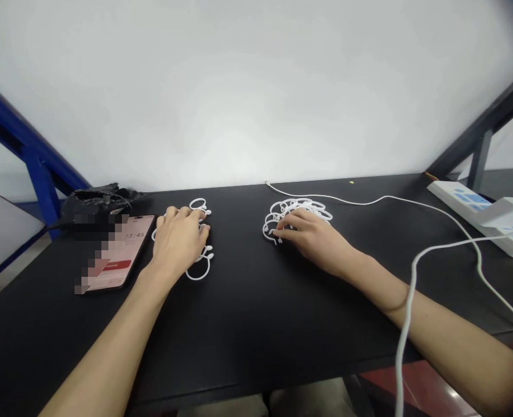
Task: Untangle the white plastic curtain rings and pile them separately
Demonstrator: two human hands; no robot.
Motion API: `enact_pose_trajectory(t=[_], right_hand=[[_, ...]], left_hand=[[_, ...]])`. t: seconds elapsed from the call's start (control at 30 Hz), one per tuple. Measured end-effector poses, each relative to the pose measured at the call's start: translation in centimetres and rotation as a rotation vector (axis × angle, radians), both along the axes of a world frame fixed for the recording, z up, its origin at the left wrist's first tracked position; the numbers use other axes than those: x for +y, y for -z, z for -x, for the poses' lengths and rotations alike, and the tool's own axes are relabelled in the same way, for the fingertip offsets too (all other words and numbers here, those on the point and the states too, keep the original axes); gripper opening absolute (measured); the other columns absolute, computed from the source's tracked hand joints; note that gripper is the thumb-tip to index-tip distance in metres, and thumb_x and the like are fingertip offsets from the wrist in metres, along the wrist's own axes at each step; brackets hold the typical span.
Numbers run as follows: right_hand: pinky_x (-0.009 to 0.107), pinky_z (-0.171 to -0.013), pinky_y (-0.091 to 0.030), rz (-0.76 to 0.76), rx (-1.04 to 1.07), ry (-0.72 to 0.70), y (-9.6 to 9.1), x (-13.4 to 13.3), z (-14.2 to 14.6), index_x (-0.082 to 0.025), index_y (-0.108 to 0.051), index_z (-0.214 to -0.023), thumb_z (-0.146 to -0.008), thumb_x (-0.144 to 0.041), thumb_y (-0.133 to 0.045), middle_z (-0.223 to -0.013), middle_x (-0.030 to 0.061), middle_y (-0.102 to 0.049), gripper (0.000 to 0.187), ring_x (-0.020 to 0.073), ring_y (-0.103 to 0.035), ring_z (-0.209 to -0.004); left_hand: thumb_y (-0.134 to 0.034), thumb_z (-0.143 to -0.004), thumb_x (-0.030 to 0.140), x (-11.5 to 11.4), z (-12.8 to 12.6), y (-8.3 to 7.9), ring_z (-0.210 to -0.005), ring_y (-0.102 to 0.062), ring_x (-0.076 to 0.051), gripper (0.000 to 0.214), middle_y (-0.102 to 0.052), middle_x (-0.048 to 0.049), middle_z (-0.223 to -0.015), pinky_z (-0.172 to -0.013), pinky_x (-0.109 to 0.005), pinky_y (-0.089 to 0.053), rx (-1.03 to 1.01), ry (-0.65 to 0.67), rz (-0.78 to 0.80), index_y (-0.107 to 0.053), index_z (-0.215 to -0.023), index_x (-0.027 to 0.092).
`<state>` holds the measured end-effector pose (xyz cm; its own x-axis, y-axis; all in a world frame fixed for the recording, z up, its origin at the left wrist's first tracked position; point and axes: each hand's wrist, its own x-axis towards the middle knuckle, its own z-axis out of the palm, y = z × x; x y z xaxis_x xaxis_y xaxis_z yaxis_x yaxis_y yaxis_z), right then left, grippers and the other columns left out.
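While the white cable [406,313] drapes across the right forearm, that elbow should move gently. On the black counter [256,324], the left hand [178,237] lies flat and spread over loose rings [199,271]. The right hand [312,234] curls its fingertips into the ring pile [297,207]; I cannot tell whether it grips one. Lifting a single ring would avoid tangles. The phone [121,255] crowds the left; the middle is open.

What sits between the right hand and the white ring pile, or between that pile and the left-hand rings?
Nothing visible. The right hand already touches the ring pile; only bare black table separates that pile from the rings under the left hand.
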<state>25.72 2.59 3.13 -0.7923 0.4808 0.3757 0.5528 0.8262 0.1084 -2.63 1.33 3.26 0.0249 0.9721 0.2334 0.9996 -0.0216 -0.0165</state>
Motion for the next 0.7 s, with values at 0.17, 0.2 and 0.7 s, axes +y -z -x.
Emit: enact_pose_trajectory(t=[0.17,0.2,0.7], right_hand=[[0.042,-0.088,-0.052,0.015,0.053,0.024,0.1,-0.3,-0.2,-0.018,-0.069,-0.113,-0.085,0.002,-0.049,-0.111,0.0110,-0.066,0.039,0.0251,-0.053,-0.102],[0.043,-0.088,-0.052,0.020,0.068,0.028,0.0,-0.4,-0.2,-0.018,-0.069,-0.113,-0.086,0.002,-0.049,-0.111,0.0112,-0.066,0.039,0.0253,-0.053,-0.102],[0.042,-0.085,-0.052,0.067,0.235,0.032,-0.7,-1.7,0.5,-0.018,-0.067,-0.110,-0.096,-0.018,-0.049,-0.102,0.0107,-0.066,0.022,0.0241,-0.052,-0.097]], left_hand=[[-0.044,-0.090,0.036,-0.1,0.1,-0.3,-0.108,-0.049,-0.037,0.037,-0.066,-0.0142,-0.112,-0.088,-0.049,-0.042,-0.010,-0.019,-0.027,-0.066,-0.112,0.017],[-0.044,-0.090,0.038,-0.1,0.1,-0.4,-0.108,-0.049,-0.038,0.038,-0.065,-0.0153,-0.112,-0.087,-0.050,-0.042,-0.016,-0.010,-0.028,-0.066,-0.112,0.017],[-0.045,-0.091,0.040,-0.7,0.2,-1.0,-0.100,-0.051,-0.039,0.033,-0.064,-0.0148,-0.091,-0.082,-0.054,-0.042,0.007,0.073,-0.017,-0.067,-0.075,0.022]])
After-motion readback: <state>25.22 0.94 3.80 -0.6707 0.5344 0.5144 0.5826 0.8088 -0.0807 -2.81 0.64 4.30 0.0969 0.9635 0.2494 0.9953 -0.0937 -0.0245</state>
